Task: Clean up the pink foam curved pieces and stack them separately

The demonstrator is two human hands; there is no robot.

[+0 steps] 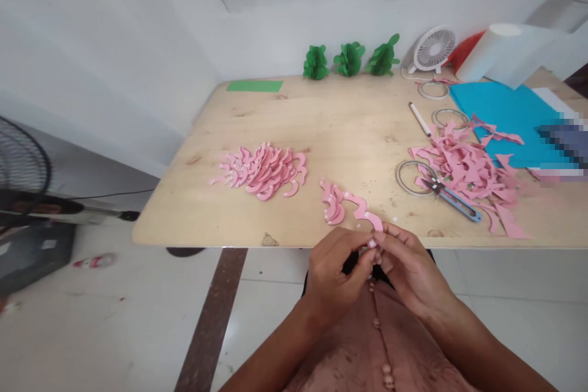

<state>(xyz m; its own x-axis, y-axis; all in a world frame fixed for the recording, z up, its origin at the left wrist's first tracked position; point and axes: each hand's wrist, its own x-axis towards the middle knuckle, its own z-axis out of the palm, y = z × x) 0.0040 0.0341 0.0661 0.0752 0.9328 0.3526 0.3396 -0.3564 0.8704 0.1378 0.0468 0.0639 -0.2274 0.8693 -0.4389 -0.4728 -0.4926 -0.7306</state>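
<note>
My left hand [334, 272] and my right hand [408, 266] meet just below the near edge of the wooden table [321, 128]. Both are closed in a pinch on one small pink curved paper piece [371, 242] held between the fingertips. Just above the hands, a small group of similar pink curved pieces [342, 203] lies on the table. A bigger heap of pink curved pieces [263, 171] sits further left.
Pink paper scraps [463, 168], blue-handled scissors [452, 196], wire rings [413, 176], a pen [420, 119], blue paper [509, 113], a small white fan [432, 49] and a white roll [487, 52] fill the right side. Three green paper ornaments [349, 60] and green paper [255, 86] lie at the back. A floor fan [21, 177] stands at left.
</note>
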